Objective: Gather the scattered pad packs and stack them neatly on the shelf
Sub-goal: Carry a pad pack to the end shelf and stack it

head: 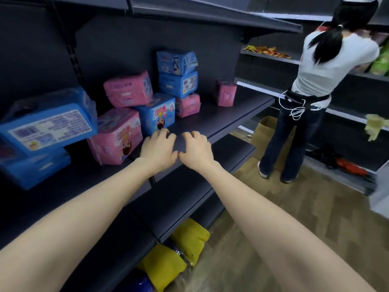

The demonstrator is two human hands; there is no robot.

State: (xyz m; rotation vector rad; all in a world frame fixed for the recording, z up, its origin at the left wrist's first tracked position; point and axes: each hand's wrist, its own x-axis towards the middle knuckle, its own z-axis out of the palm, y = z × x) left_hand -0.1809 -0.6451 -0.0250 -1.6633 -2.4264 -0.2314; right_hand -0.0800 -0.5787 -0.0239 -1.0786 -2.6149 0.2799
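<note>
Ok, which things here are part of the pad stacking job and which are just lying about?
Job: pink pad packs, blue pad packs, shelf under them.
Lying about: yellow packs low down, brown paper bag on the floor, snack bags further right.

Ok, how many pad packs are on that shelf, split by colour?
Blue pad packs: 5
Pink pad packs: 4
Total: 9, all on the same shelf

Both arms out fwd, left hand [159, 149] & right hand [195, 150] side-by-side, fingers curled.
</note>
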